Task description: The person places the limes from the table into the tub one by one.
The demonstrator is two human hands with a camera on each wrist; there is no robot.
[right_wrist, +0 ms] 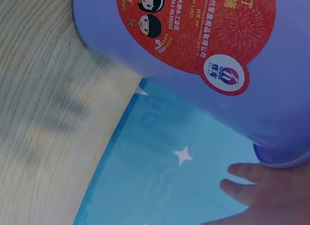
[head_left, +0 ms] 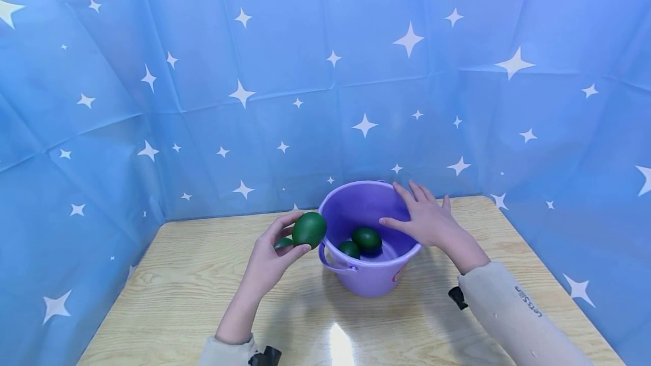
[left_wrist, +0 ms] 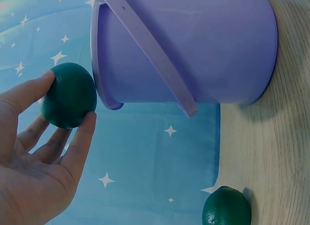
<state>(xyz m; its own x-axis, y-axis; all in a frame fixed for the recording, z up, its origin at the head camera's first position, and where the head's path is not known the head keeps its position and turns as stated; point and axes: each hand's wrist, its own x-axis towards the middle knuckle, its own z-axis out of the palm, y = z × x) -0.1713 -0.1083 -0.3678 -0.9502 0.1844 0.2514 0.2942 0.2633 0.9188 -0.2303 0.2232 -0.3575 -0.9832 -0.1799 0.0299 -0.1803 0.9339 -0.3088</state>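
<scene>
My left hand (head_left: 272,258) pinches a dark green lime (head_left: 310,229) between thumb and fingers, just outside the left rim of a purple bucket (head_left: 368,278). In the left wrist view, this lime (left_wrist: 70,95) is level with the bucket's mouth. Inside the bucket lie two more limes, a larger-looking one (head_left: 367,239) and a partly hidden one (head_left: 349,249). At the right rim is my right hand (head_left: 432,222), fingers spread and fairly straight, with the thumb over the opening. Its fingertips show beside the rim in the right wrist view.
Another lime (left_wrist: 226,208) lies on the wooden table (head_left: 193,292), partly hidden behind my left hand in the head view. The bucket's handle (left_wrist: 150,51) hangs down its left side. A blue star-patterned cloth (head_left: 285,100) stands around the table's back and sides.
</scene>
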